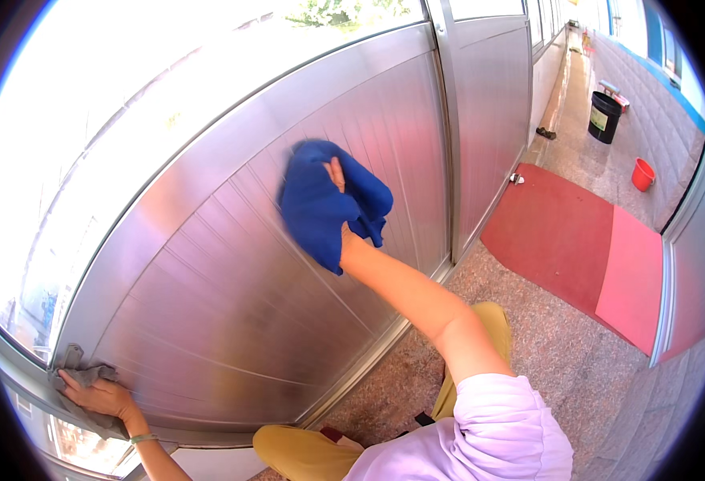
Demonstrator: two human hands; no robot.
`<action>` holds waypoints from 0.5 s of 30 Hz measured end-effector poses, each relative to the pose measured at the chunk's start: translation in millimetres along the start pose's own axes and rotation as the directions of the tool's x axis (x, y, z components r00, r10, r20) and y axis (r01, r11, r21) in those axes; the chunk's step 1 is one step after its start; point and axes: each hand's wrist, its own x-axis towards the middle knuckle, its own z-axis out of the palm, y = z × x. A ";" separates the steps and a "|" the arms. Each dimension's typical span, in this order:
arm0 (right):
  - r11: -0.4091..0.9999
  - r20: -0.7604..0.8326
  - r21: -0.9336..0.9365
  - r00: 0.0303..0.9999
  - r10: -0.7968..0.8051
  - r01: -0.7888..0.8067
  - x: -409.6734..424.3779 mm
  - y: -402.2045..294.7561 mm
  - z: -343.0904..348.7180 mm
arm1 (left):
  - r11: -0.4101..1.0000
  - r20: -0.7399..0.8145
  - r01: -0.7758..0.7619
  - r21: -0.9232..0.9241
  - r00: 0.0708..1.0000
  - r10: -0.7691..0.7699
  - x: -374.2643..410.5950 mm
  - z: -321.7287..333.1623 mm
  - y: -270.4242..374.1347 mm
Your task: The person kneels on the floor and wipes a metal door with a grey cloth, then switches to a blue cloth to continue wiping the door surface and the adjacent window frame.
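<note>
A blue cloth (316, 204) lies under and around my right hand (335, 174), which presses it against the ribbed metal panel (238, 288) of a door or partition; most of the fingers are hidden in its folds. At the lower left, my left hand (97, 394) has a grey cloth (91, 376) between it and the metal frame, just below a small latch plate (73, 356). Window glass (88, 150) stands above the panel, with bright light behind it.
Red and pink mats (557, 222) cover part of the speckled stone floor (545, 343) at right. Farther along the corridor stand a black bucket (612, 123) with a label and a small red bucket (643, 175). Dark footwear (546, 133) lies by the wall.
</note>
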 end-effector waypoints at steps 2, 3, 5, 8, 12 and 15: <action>0.385 -0.088 0.916 0.993 -0.079 0.112 4.9 43.4 -34.7 | 1.000 0.016 -0.013 0.023 1.000 0.013 -2.8 -3.9 -6.8; 0.129 -0.234 0.965 0.972 0.018 0.230 12.1 51.5 -25.7 | 1.000 0.029 -0.007 0.019 1.000 0.006 -3.2 -1.4 -6.1; -0.369 -0.179 0.908 0.980 0.085 0.198 17.5 68.2 -14.2 | 1.000 0.054 0.004 0.015 0.999 -0.005 -6.2 3.0 -9.8; -0.027 -0.518 0.853 0.852 0.073 0.521 35.0 103.9 19.3 | 0.999 0.022 -0.037 0.020 0.999 0.036 -0.5 1.9 -0.5; 0.178 -0.145 0.980 0.942 0.302 0.094 27.7 90.7 59.9 | 0.996 -0.004 -0.079 0.048 0.997 0.080 -8.7 7.2 -22.0; 0.100 0.028 0.991 0.862 0.507 -0.091 7.6 76.8 90.8 | 0.994 -0.026 -0.106 0.028 0.994 0.107 5.3 -5.6 -1.9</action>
